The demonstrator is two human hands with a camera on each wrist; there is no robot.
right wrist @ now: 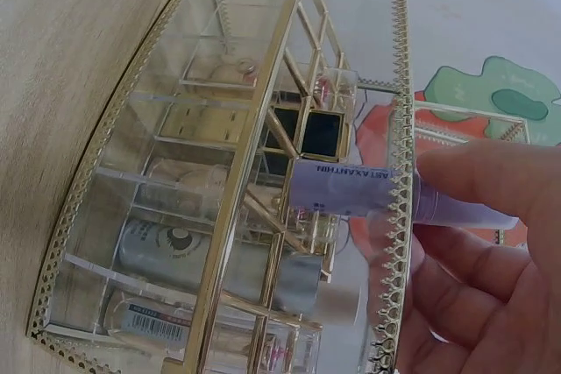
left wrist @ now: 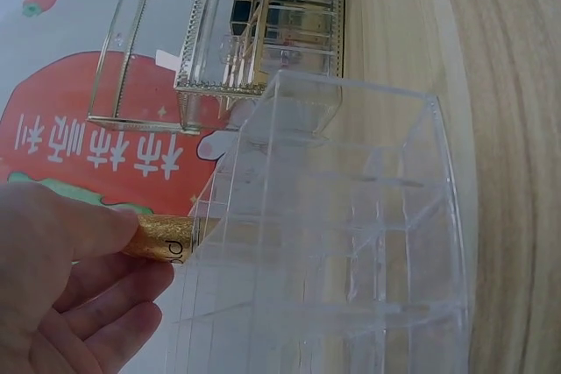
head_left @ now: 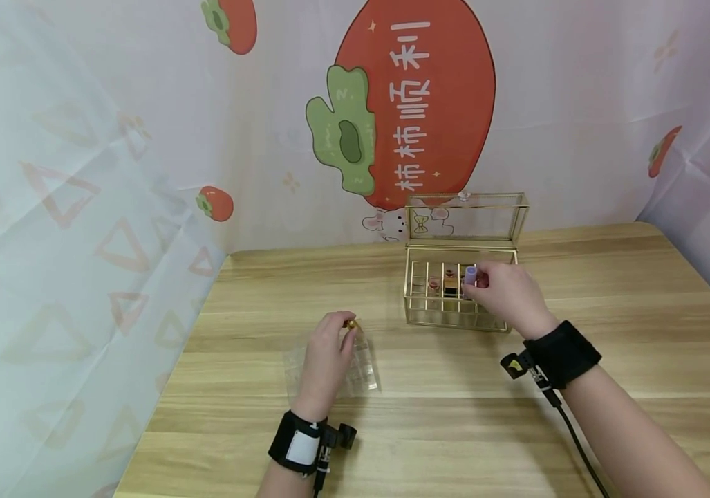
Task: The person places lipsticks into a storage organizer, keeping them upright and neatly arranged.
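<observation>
My right hand (head_left: 510, 294) pinches a purple tube (right wrist: 351, 188) printed "ASTAXANTHIN" between thumb and fingers. It stands at the compartments of a glass box with gold edges (head_left: 457, 327), whose lid (head_left: 463, 218) is up. In the right wrist view, a silver-grey tube (right wrist: 188, 256) and a dark square-ended gold lipstick (right wrist: 323, 134) lie in the box's slots. My left hand (head_left: 320, 363) pinches a gold tube (left wrist: 160, 238) with dark lettering. The tube's far end overlaps the wall of a clear acrylic organizer (left wrist: 364, 203) in the left wrist view.
Under everything is a wood-grain table (head_left: 429, 429). Behind it hangs a pale cloth (head_left: 554, 166) printed with a big red persimmon. A black cable (head_left: 578, 443) trails from the right wrist strap (head_left: 563, 354). Another strap (head_left: 299, 443) circles the left wrist.
</observation>
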